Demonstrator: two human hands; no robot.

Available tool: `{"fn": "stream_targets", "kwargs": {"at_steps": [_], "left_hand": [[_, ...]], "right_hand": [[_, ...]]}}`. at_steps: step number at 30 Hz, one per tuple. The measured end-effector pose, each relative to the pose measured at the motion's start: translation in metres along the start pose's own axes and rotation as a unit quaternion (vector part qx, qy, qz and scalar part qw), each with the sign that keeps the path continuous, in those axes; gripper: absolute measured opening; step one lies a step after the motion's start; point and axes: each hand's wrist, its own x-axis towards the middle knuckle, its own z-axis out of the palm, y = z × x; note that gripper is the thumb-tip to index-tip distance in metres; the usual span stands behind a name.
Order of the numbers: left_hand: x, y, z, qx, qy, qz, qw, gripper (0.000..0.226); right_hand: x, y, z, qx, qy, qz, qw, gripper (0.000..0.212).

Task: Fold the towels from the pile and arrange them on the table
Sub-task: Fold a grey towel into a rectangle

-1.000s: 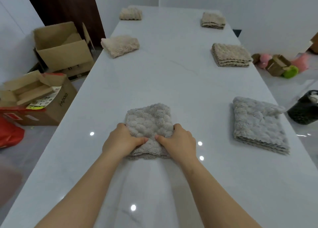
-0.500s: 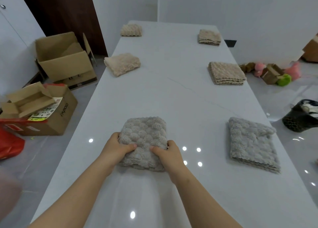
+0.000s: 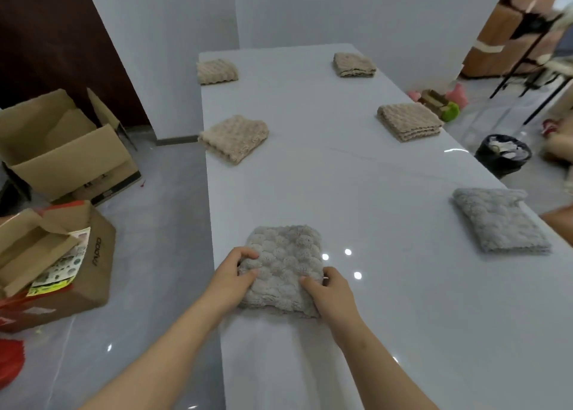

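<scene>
Squaring up a folded towel on the long white table, near its left edge at the near end. Open cardboard boxes on the floor to the left, well apart from the work.

Laid out in two rows: far-left beige towel, far-right beige towel, mid-left beige towel, mid-right beige towel, and a plain grey towel at the near right. No unfolded pile in view. Judged as the placing step for a sixth towel, with most of the arranging done.

To do it well: line the grey bubble-textured towel up with the left row, level with the plain grey towel opposite and evenly spaced from the mid-left beige towel ahead. Press flat before letting go, to stop the layers springing open. Square the slightly skewed near edge. Lift both hands straight off together, never dragging, given the glossy, slippery-looking top and the plush cloth.

Left hand on the towel's left edge, its fingers curled over the top by the far-left part, thumb lower on the same edge, pinching the layers. Right hand at the near-right corner, fingertips bent round the right edge, thumb lying on top, clamped on the cloth. Neither hand spread flat; both gripping the one towel, down on the table.
</scene>
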Motion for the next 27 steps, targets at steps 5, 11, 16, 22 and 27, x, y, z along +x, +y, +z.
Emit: {"fn": "stream_targets", "kwargs": {"at_steps": [5, 11, 16, 22, 27], "left_hand": [[0.007, -0.005, -0.026, 0.01, -0.062, 0.005, 0.998, 0.024], [0.018, -0.011, -0.036, 0.107, -0.066, 0.07, 0.99, 0.029], [0.026, -0.009, -0.045, 0.126, -0.009, 0.091, 0.988, 0.031], [0.036, 0.006, -0.036, 0.146, -0.013, 0.1, 0.984, 0.025], [0.035, 0.028, -0.019, 0.168, -0.026, 0.145, 0.975, 0.022]], "right_hand": [[-0.015, 0.009, 0.027, -0.007, 0.054, -0.001, 0.999, 0.007], [-0.015, 0.003, 0.038, -0.035, 0.123, -0.002, 0.992, 0.04], [-0.009, -0.01, 0.046, -0.076, 0.186, -0.072, 0.977, 0.043], [0.003, -0.016, 0.036, -0.06, 0.161, -0.051, 0.984, 0.04], [0.001, -0.014, 0.02, -0.032, 0.149, -0.042, 0.988, 0.039]]}}
